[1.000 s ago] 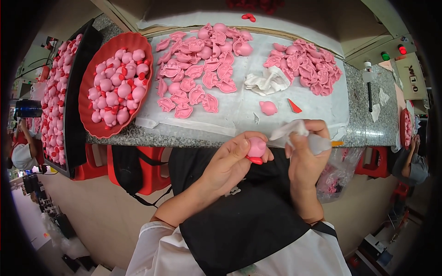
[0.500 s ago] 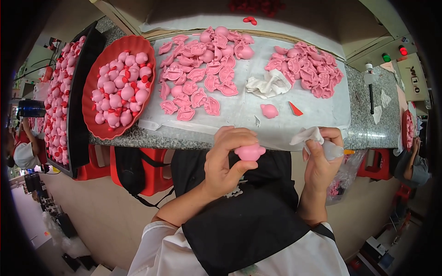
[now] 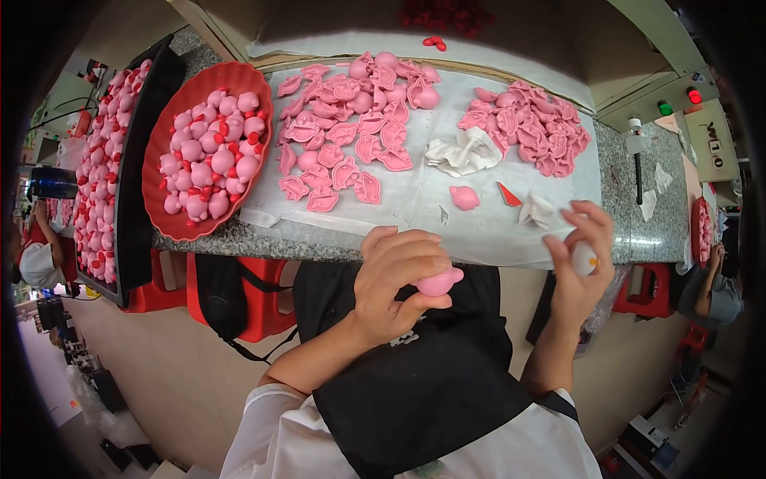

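My left hand is closed round a small pink rounded plastic piece with a little knob, near the table's front edge. My right hand has a small whitish bottle in its palm, an orange-yellow spot showing on it; its thumb and forefinger are apart. Just beyond that hand lies a crumpled white tissue on the white sheet. Another pink piece, a red triangular scrap and a larger crumpled tissue lie farther in.
Pink half-shells are spread on the sheet, with a second pile at the right. At the left stand a red scalloped basket and a black tray, both holding pink-and-red pieces. A black-handled tool lies right.
My right hand has let go of the tissue, which now lies on the sheet, and has moved slightly right, keeping the bottle. My left hand has tilted the pink piece and lowered it slightly.
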`<action>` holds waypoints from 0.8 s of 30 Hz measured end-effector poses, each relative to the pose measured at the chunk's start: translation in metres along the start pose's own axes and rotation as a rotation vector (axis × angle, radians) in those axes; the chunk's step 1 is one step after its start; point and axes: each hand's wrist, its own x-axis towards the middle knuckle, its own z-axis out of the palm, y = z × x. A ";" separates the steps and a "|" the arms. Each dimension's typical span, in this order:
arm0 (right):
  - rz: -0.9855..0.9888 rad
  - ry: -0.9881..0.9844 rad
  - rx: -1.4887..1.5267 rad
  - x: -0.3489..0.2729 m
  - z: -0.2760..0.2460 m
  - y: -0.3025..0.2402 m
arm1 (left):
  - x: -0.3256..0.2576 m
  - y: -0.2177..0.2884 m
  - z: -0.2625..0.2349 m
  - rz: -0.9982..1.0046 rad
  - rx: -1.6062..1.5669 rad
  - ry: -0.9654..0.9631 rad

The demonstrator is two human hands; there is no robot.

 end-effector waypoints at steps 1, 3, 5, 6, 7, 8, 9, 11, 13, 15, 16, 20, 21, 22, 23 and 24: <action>0.147 -0.109 0.336 -0.009 0.004 -0.007 | 0.001 0.000 0.001 0.003 -0.008 0.002; 0.249 -0.366 0.870 -0.020 0.024 -0.020 | 0.002 0.001 0.001 -0.003 -0.102 -0.021; 0.304 -0.489 1.029 -0.025 0.043 -0.025 | 0.004 0.003 0.004 0.006 -0.142 -0.013; 0.300 -0.494 1.033 -0.026 0.048 -0.027 | 0.003 0.003 0.004 0.007 -0.169 -0.003; 0.357 -0.469 1.103 -0.028 0.052 -0.028 | 0.003 0.002 0.003 0.022 -0.155 -0.009; 0.414 -0.442 1.172 -0.029 0.054 -0.029 | 0.004 0.001 0.003 0.023 -0.150 -0.006; 0.430 -0.460 1.157 -0.029 0.054 -0.028 | 0.004 0.001 0.002 0.023 -0.151 -0.004; 0.409 -0.430 1.227 -0.032 0.059 -0.027 | 0.004 0.001 0.001 0.022 -0.150 0.001; 0.386 -0.398 1.290 -0.034 0.061 -0.027 | 0.006 0.006 0.002 -0.051 -0.240 0.011; 0.494 -0.386 1.430 -0.036 0.062 -0.029 | 0.006 0.010 0.011 -0.098 -0.423 0.119; 0.492 -0.388 1.427 -0.037 0.062 -0.031 | 0.006 0.011 0.013 -0.144 -0.604 0.223; 0.627 -0.376 1.593 -0.039 0.066 -0.031 | 0.001 0.009 0.014 -0.149 -0.743 0.218; 0.632 -0.397 1.620 -0.039 0.068 -0.030 | 0.002 0.011 0.015 -0.166 -0.753 0.233; 0.635 -0.404 1.619 -0.040 0.070 -0.030 | 0.003 0.012 0.015 -0.183 -0.763 0.249; 0.678 -0.377 1.661 -0.041 0.072 -0.031 | 0.003 0.012 0.013 -0.185 -0.760 0.257; 0.715 -0.354 1.702 -0.043 0.073 -0.031 | 0.004 0.013 0.010 -0.181 -0.629 0.202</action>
